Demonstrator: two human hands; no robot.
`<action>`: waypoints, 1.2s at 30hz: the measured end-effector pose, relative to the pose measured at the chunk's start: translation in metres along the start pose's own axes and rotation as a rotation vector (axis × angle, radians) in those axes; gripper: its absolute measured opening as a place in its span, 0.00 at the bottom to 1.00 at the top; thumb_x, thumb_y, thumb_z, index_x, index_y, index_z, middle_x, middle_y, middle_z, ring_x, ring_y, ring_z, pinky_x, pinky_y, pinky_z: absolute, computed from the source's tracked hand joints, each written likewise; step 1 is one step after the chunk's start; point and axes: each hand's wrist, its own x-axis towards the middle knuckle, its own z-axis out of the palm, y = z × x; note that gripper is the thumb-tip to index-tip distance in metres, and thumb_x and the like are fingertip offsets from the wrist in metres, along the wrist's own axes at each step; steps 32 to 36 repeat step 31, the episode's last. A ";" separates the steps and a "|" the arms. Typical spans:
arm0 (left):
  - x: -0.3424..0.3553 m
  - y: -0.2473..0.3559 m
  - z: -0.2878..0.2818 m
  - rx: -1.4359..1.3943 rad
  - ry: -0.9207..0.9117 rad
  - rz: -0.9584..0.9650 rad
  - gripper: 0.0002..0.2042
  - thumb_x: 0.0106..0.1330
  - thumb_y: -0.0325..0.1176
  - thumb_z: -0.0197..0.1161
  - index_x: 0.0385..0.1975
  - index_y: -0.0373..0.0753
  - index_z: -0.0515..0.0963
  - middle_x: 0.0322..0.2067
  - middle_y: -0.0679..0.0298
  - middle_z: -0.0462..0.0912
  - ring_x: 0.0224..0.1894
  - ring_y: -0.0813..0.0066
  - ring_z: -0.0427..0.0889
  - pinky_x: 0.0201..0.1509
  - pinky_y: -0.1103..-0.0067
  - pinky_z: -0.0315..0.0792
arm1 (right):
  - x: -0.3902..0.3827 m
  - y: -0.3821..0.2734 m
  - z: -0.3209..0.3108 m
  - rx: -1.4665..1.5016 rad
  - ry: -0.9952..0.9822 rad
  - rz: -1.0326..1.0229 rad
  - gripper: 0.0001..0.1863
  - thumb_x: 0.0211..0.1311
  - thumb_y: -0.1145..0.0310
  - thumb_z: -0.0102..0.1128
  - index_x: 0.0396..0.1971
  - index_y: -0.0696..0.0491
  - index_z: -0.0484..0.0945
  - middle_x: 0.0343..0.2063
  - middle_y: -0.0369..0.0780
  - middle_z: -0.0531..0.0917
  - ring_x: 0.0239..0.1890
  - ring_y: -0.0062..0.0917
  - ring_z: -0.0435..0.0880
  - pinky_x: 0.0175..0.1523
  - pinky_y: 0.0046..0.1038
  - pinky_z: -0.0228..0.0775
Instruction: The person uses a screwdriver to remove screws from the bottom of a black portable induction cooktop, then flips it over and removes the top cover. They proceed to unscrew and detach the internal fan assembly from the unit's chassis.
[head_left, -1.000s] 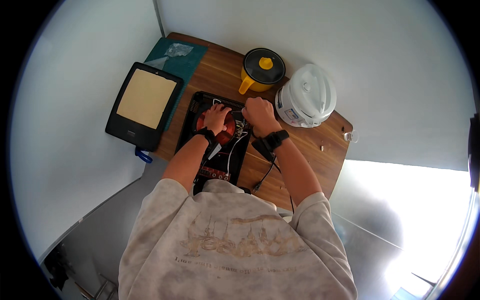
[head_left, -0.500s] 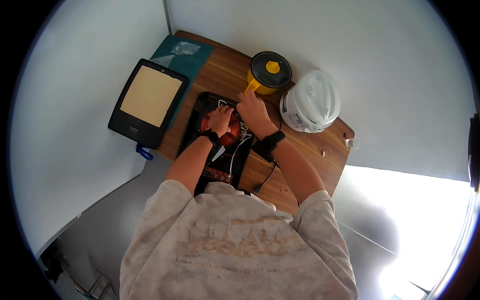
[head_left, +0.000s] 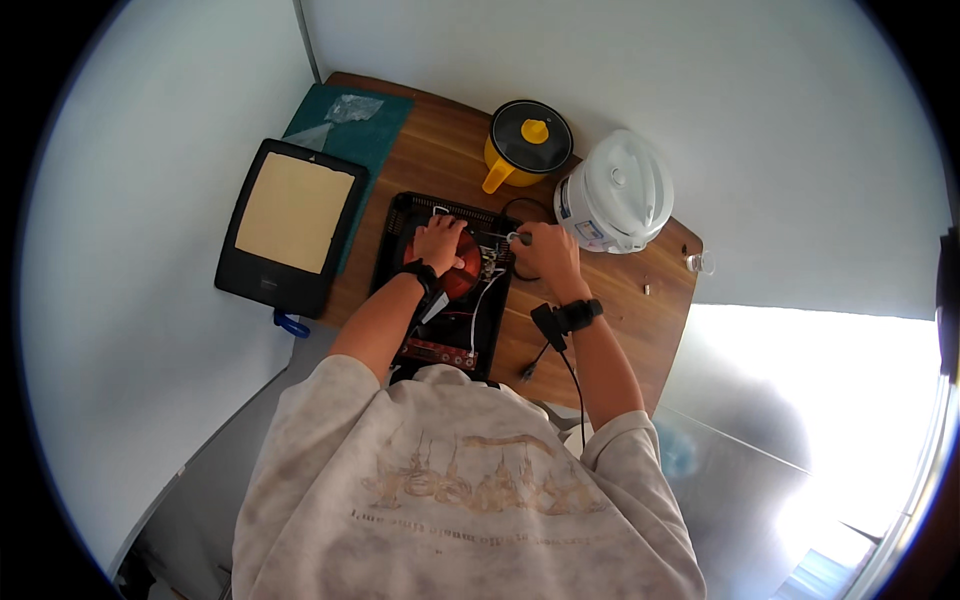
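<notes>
An opened induction cooker base (head_left: 400, 222), a black tray-like housing, lies on the table in front of me. In it are a round copper coil (head_left: 468, 272), white wires (head_left: 474, 322) and a small red circuit board (head_left: 438, 354). My left hand (head_left: 437, 245) rests on the coil with its fingers stretched over it. Beyond the housing's right edge, my right hand (head_left: 548, 252) is closed around the end of a thin tool (head_left: 514, 238) that looks like a screwdriver. The tool's slim shaft points left over the cooker's inner parts; its tip is hard to make out.
The black cooker top (head_left: 228, 262) with its beige panel lies left, partly on a green mat (head_left: 372, 135). A yellow pot (head_left: 515, 178) with a dark lid and a white rice cooker (head_left: 617, 190) stand behind. A clear small cup (head_left: 705, 263) sits at the right edge.
My right hand has moved right and toward me, away from the coil's upper edge, and the thin tool now shows in it. My left hand stays on the coil.
</notes>
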 end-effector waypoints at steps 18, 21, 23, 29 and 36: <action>0.004 -0.005 0.006 0.019 0.039 0.061 0.40 0.40 0.41 0.79 0.60 0.56 0.70 0.56 0.69 0.71 0.63 0.64 0.65 0.55 0.60 0.65 | -0.006 -0.028 0.014 0.077 0.040 0.153 0.15 0.55 0.56 0.62 0.35 0.51 0.87 0.28 0.51 0.84 0.35 0.47 0.84 0.45 0.41 0.76; 0.004 -0.008 0.009 0.015 0.100 0.073 0.40 0.39 0.41 0.79 0.59 0.56 0.71 0.55 0.69 0.71 0.63 0.65 0.66 0.55 0.60 0.65 | -0.006 -0.033 0.014 0.079 0.040 0.152 0.15 0.55 0.57 0.61 0.35 0.51 0.87 0.29 0.52 0.84 0.36 0.48 0.84 0.45 0.41 0.76; 0.004 -0.007 0.006 0.008 0.073 0.063 0.39 0.39 0.41 0.79 0.58 0.56 0.71 0.55 0.69 0.71 0.63 0.65 0.66 0.55 0.61 0.65 | -0.002 -0.035 0.012 0.082 0.042 0.151 0.15 0.55 0.57 0.61 0.35 0.51 0.87 0.29 0.52 0.84 0.36 0.48 0.84 0.46 0.41 0.76; 0.005 -0.007 0.002 0.010 0.043 0.054 0.40 0.38 0.41 0.79 0.58 0.56 0.71 0.55 0.70 0.71 0.63 0.66 0.66 0.55 0.61 0.65 | -0.001 -0.034 0.017 0.075 0.049 0.161 0.15 0.55 0.57 0.61 0.35 0.51 0.87 0.29 0.53 0.84 0.36 0.48 0.84 0.46 0.41 0.76; 0.005 -0.007 0.001 0.008 0.030 0.051 0.39 0.39 0.41 0.79 0.59 0.56 0.71 0.55 0.69 0.71 0.64 0.66 0.65 0.56 0.61 0.65 | 0.000 -0.037 0.013 0.056 0.016 0.175 0.16 0.55 0.57 0.61 0.35 0.52 0.87 0.29 0.53 0.84 0.36 0.48 0.84 0.46 0.41 0.77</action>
